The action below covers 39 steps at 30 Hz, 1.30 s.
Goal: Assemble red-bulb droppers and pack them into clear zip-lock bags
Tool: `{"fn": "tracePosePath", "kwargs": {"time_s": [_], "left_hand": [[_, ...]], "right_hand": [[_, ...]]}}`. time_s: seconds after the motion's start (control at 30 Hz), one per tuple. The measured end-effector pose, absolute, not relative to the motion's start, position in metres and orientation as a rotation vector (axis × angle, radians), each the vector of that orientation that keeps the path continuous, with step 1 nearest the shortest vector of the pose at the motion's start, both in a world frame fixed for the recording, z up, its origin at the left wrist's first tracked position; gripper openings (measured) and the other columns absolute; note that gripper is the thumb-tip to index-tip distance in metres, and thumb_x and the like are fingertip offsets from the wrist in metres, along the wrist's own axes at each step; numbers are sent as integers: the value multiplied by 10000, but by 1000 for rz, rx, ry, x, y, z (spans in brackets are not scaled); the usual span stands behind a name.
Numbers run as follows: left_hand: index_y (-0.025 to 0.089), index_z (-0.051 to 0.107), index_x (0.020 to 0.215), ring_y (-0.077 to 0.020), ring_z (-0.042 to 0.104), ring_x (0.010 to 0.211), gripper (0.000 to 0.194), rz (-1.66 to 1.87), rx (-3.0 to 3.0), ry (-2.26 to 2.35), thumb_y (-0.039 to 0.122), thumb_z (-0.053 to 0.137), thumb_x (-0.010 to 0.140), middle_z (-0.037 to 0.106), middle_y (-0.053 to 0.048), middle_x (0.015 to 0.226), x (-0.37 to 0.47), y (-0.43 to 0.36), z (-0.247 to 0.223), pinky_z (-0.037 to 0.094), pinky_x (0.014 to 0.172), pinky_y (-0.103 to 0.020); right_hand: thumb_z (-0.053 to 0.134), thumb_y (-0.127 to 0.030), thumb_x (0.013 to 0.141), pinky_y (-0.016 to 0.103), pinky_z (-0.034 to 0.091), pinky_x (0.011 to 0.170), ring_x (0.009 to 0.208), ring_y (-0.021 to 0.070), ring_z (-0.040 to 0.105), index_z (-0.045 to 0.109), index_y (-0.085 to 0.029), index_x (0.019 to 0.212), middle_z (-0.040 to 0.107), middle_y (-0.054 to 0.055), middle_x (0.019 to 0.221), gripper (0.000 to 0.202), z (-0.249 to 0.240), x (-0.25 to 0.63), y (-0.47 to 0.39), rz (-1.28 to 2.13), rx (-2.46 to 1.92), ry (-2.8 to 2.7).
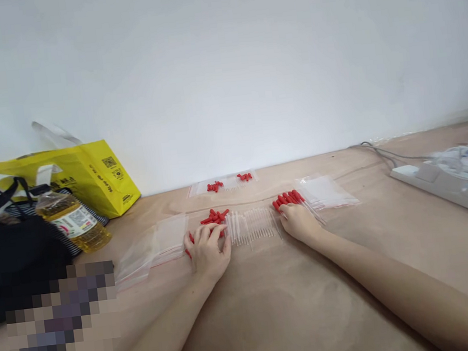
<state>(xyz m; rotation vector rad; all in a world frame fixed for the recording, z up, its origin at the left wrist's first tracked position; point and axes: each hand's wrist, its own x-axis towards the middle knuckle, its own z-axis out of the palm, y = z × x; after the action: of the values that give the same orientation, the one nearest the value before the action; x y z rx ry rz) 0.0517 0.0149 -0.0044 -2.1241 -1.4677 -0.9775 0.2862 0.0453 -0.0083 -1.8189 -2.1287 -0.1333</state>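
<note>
Several thin clear tubes lie side by side in a row on the brown table. My left hand rests at the row's left end, over a pile of small red pieces, its fingers bent down and apart. What lies under its fingertips is partly hidden. At the row's right end my right hand has its fingers closed at a group of red-topped tubes; its grip is partly hidden. Clear plastic bags lie left of my left hand, and more clear bags lie right of the red-topped tubes.
Nearer the wall, a clear bag lies by two small red clusters. At left stand a yellow bag and an oil bottle, beside a black bag. A white power strip with cables lies at right.
</note>
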Motion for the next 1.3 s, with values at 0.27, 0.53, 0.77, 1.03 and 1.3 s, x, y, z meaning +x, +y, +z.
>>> {"fn": "tracePosePath", "kwargs": {"time_s": [0.27,0.53,0.77,1.03,1.3], "left_hand": [[240,560,776,-269,515,843,217,-898,-2105,-1597,187,548,566,596,-40,868,41,15,2,263,851,-533],[259,599,973,-279,507,900,249,-766,-2079,-1492,280,497,747,597,-77,962,30,31,-7,228,861,-584],[256,628,869,-259,511,876,166,-753,-2081,-1489,308,513,761,605,-63,911,30,35,-9,201,875,-577],[219,608,868,-230,535,843,181,-651,-2105,-1628,303,461,805,642,-44,857,34,31,-6,285,769,-423],[215,577,791,-224,552,812,109,-717,-2105,-1656,281,493,775,660,-25,821,35,31,-6,285,728,-387]], "right_hand": [[449,-218,801,271,402,603,774,205,601,584,-159,875,626,92,900,165,-9,283,44,-159,-1862,-2103],[373,-292,836,268,390,550,753,195,598,620,-202,808,638,61,873,265,-5,277,36,-186,-1872,-2043],[442,-396,785,281,396,595,753,208,602,649,-189,779,657,83,797,293,-3,272,34,-21,-1978,-2006],[450,-379,732,299,387,622,822,236,598,665,-216,746,663,67,828,270,9,266,30,262,-2069,-1996],[434,-333,733,296,384,607,800,234,602,662,-218,700,662,65,814,258,9,264,29,303,-2081,-1975]]}}
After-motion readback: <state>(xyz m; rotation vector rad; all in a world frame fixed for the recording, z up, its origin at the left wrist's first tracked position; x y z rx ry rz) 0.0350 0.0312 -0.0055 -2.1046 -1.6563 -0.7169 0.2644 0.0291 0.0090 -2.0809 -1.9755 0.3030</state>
